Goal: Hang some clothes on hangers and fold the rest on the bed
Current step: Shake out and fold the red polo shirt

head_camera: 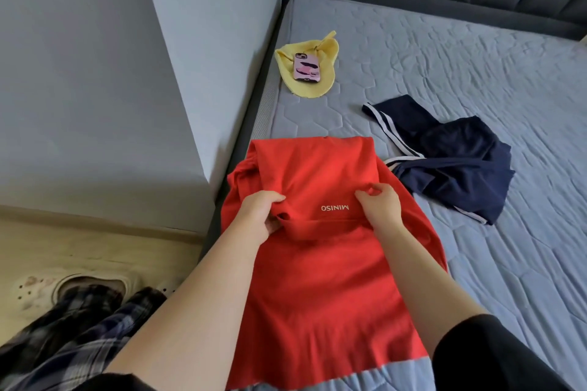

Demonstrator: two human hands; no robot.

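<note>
Our left hand [262, 214] and right hand [379, 205] each pinch a fold of the red shirt [317, 263] with curled fingers on the bed [476, 73].

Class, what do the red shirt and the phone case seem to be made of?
The red shirt: soft matte knit, probably cotton; it drapes and wrinkles softly. The phone case: smooth, likely hard plastic, with slight sheen and rigid flat shape.
</note>
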